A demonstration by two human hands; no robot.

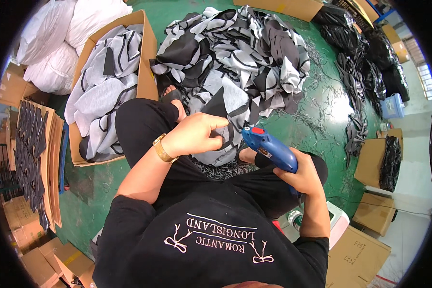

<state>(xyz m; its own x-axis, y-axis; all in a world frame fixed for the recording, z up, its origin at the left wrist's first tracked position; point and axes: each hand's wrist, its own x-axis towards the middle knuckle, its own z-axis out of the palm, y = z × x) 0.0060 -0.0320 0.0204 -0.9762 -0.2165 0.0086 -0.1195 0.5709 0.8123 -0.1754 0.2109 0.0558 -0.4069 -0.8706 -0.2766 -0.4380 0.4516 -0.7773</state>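
Dark strips (30, 158): at 9 o'clock from the view's middle, hanging against cardboard sheets, perhaps to keep them off the floor.
White sacks (53, 29): at 10 o'clock, bulging and heaped together beyond the carton.
Carton (149, 57): at 10 o'clock, its open top full of grey and black cloth (103, 93); standing beside the left knee, it seems put there for easy reach.
Left hand (192, 137): just off the middle at 9 o'clock, index finger stretched toward the tool's tip, thumb and other fingers curled below; whether it pinches any cloth I cannot tell.
Cloth piece (234, 98): at 12 o'clock, grey with black, just beyond the left fingertips, at the pile's near edge.
Pile (240, 45): at 12 o'clock, on the floor before the feet, likely loose so pieces come away singly.
Blue tool (271, 146): at 3 o'clock, tip toward the left hand, red button uppermost.
Right hand (303, 174): near 4 o'clock, wrapped around the tool's rear, a grip that probably steadies it and leaves the tip free.
Scraps (317, 122): at 2 o'clock, thin and dark, scattered beside the pile.
Black bags (369, 57): at 2 o'clock, along the wall.
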